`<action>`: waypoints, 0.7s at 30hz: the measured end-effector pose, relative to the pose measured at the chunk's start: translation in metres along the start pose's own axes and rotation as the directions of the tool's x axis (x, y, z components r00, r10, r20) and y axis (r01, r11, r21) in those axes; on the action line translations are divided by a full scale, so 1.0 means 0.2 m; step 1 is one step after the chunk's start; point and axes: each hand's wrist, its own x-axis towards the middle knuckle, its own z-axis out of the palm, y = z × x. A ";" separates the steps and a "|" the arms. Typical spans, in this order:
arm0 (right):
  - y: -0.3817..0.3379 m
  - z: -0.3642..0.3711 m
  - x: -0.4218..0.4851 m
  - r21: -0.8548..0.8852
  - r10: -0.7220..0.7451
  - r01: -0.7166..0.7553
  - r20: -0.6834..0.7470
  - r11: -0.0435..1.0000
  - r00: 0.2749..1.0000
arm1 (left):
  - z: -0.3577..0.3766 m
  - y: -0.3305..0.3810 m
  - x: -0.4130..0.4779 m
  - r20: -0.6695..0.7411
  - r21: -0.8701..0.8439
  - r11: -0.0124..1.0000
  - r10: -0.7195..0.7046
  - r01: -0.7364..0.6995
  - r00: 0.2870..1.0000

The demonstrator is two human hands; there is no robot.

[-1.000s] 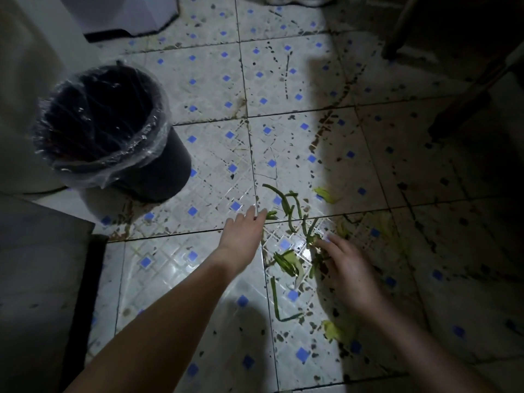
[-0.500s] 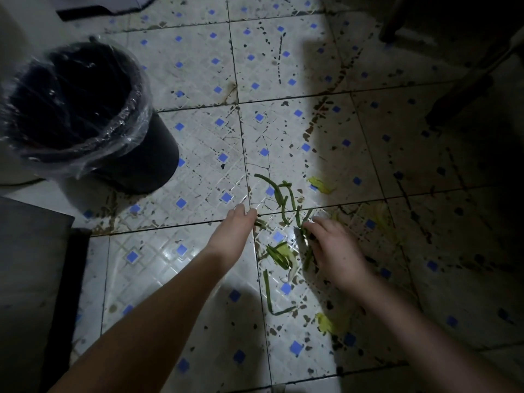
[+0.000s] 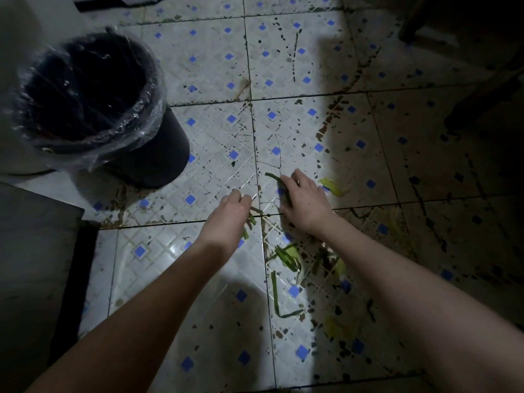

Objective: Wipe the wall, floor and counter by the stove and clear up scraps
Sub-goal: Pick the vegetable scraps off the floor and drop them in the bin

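Note:
Green vegetable scraps lie scattered on the stained tiled floor, with a long green strip nearer me and yellow leaf bits to the right. My left hand is low over the floor, fingers curled down around a few green stem pieces that stick out under it. My right hand is just to its right, fingers curled over a bundle of dark green stems whose end pokes out to the left. The hands are a short gap apart.
A black bin lined with a clear plastic bag stands on the floor at the upper left of my hands. A dark cabinet edge fills the lower left. Dark furniture legs stand in shadow at the upper right.
My right hand moved up and left over the farther green stems and curled onto them. My left hand's fingers went from flat to curled, with stem pieces now under them.

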 end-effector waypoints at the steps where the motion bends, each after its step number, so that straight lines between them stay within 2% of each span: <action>1: -0.01 0.01 0.02 0.000 0.036 -0.036 0.012 0.999 0.999 | 0.00 -0.01 -0.01 0.000 -0.006 1.000 -0.013 0.013 1.000; 6: -0.07 0.04 -0.01 -0.104 0.042 -0.047 -0.046 0.994 0.998 | 0.01 -0.08 -0.04 -0.005 -0.017 0.999 -0.048 0.048 0.999; 12: -0.07 0.06 -0.08 -0.056 0.052 -0.054 -0.032 0.997 0.998 | -0.03 -0.12 -0.06 -0.001 0.006 0.999 -0.035 0.035 0.999; 21: -0.07 -0.02 -0.13 -0.017 -0.024 0.023 -0.037 1.000 0.999 | -0.13 -0.15 -0.09 -0.031 0.014 1.000 -0.011 0.011 0.999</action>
